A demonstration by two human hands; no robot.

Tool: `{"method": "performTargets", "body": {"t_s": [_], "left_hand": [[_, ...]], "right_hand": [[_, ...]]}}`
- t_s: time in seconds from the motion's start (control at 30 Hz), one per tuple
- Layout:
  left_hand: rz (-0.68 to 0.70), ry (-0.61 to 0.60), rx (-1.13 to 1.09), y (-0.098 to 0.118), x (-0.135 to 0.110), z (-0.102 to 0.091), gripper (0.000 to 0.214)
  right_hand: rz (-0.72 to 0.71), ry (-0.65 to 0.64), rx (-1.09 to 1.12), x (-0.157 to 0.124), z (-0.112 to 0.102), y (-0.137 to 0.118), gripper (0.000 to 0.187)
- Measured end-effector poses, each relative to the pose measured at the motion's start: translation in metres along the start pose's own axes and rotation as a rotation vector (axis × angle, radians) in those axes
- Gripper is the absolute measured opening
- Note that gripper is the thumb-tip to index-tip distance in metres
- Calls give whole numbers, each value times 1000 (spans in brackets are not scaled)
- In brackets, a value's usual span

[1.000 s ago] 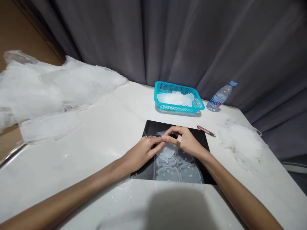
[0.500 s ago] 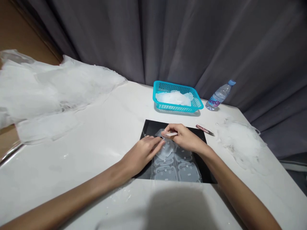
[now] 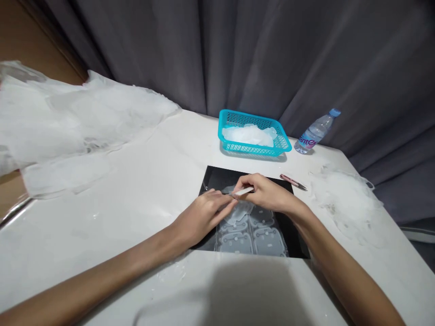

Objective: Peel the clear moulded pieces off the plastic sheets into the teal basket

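Observation:
My right hand (image 3: 263, 192) is closed in a pinch round a slim white-handled tool (image 3: 245, 191), its thin tip pointing left. The tip meets a soft translucent plastic piece (image 3: 239, 213), close to my left fingertips. My left hand (image 3: 212, 209) has its thumb and fingers on that piece, gripping its left side; the fingertips are partly hidden. Beneath both hands is a black mat (image 3: 297, 244). Clear molded plastic sheeting with rounded panels (image 3: 270, 241) lies on the mat, partly covered by the loose piece.
Behind the mat stands a turquoise basket (image 3: 254, 150) holding white translucent pieces (image 3: 249, 135). A water bottle (image 3: 314, 133) and a pink pen-like tool (image 3: 292, 182) are to its right. Plastic scraps (image 3: 346, 199) lie at right, a large translucent heap (image 3: 74, 117) at left.
The tool's handle has tilted up slightly, and my hands have shifted slightly rightward along the piece. My left hand remains on the piece. The whole view has shifted a little.

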State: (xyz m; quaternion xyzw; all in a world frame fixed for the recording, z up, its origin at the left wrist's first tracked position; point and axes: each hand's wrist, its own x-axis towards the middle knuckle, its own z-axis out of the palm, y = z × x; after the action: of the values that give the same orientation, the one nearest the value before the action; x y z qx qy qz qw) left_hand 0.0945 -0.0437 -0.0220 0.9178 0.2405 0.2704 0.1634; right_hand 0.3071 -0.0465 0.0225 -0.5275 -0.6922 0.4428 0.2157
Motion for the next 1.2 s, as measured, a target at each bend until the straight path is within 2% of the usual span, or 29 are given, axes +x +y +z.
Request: {"method": "performTargets", "body": {"t_s": [0.1,0.17,0.23,0.37,0.47,0.67,0.87,0.97,1.07,1.13,1.2], "left_hand": [[294,98,373,6,-2,6,31],[359,139,509,8,-3,8,32],[354,156,542,8,-3,7,31],[340,167,515,6,-2,-1,22],[354,210,505,8,-2,-6,14],[361,251,465,15,0,-12,13],[393,256,476,17,1,-13,13],[335,245,389,16,0,-12,12],[180,211,234,13,-1,-10,13],[145,191,196,12,-4,-7,16],[251,188,258,15,-7,-1,17]], "right_hand": [[57,142,-155,-1,7,4,7],[82,216,-236,-2,11,5,8],[63,202,-223,-3,11,4,10],[6,62,1,-5,0,-2,9],[12,14,96,-7,-9,-5,12],[18,-26,124,-13,-14,-17,21],[30,-50,132,-17,-15,-25,15],[18,-66,132,-21,-18,-29,11],[18,-108,88,-24,-18,-30,11],[-5,-69,11,-22,-13,-23,11],[-19,95,-138,-17,-5,-10,12]]}}
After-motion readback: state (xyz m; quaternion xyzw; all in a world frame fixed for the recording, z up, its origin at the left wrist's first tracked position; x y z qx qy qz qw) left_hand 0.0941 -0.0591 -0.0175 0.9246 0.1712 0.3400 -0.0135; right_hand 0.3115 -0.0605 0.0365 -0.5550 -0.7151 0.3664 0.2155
